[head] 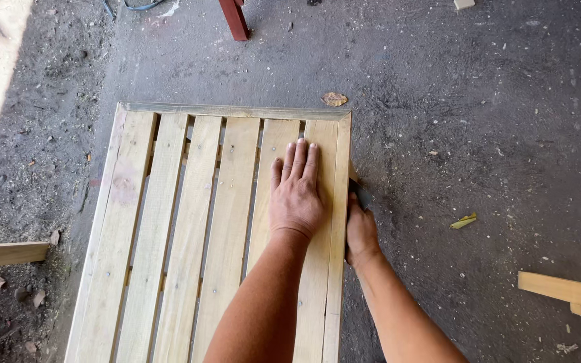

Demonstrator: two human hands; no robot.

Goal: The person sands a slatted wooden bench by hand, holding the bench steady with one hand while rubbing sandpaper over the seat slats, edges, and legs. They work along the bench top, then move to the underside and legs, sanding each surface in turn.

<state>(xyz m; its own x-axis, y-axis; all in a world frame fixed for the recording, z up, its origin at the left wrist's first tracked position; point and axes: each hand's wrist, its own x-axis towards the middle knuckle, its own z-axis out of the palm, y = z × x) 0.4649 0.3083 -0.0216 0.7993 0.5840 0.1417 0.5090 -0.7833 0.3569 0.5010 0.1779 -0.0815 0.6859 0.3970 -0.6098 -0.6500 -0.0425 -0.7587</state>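
Observation:
A slatted panel of pale wood (169,222) lies flat on the ground, with several long boards inside a thin frame. My left hand (296,191) presses flat on the boards near the panel's right side, fingers together and pointing away from me. My right hand (360,228) is at the outer right edge of the frame (339,202), closed around a small dark object (362,195) held against the wood. Most of that object is hidden by the hand and the frame.
The ground is dusty grey concrete (479,134). A wooden offcut (5,254) lies at the left, and two more wood pieces (569,294) at the right. A red post foot (235,19) stands at the top. A dry leaf (334,99) lies beyond the panel.

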